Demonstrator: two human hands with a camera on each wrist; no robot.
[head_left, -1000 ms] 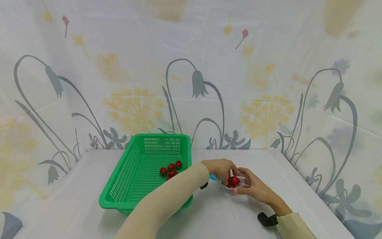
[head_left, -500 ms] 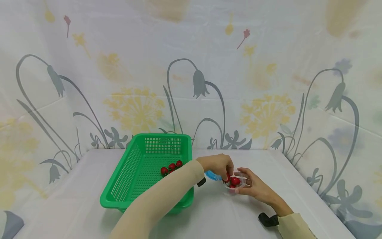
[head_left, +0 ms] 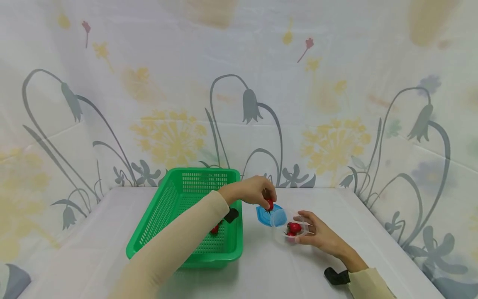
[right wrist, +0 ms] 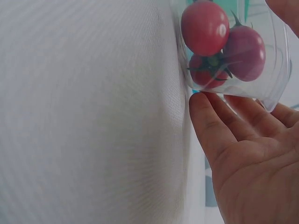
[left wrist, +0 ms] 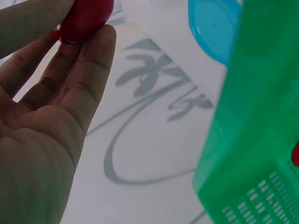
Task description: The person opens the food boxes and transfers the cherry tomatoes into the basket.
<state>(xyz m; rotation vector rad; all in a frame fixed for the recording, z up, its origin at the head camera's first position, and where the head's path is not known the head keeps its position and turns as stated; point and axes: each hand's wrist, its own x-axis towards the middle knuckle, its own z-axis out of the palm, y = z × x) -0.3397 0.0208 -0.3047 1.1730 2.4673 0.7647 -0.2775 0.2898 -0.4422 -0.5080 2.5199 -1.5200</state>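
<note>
My left hand (head_left: pixel 252 191) pinches a red cherry tomato (head_left: pixel 269 204) between thumb and fingertips, above a blue lid (head_left: pixel 263 217) on the table. In the left wrist view the tomato (left wrist: pixel 88 18) sits at the fingertips, apart from the green basket. My right hand (head_left: pixel 322 237) holds a clear plastic container (head_left: pixel 278 236) from its right side, thumb in front and fingers behind. Inside lie more cherry tomatoes (head_left: pixel 294 227); the right wrist view shows three through the container wall (right wrist: pixel 276 60), with green stems on some.
A green perforated basket (head_left: pixel 220 259) stands to the left of the lid. A cherry tomato (head_left: pixel 214 229) shows inside it, and my left forearm covers part of the basket. Behind the white table (head_left: pixel 276 274) hangs a flower-patterned cloth (head_left: pixel 317 104).
The left hand has come up out of the container and moved left, carrying a cherry tomato. More of the blue lid now shows. The right hand stays at the container.
</note>
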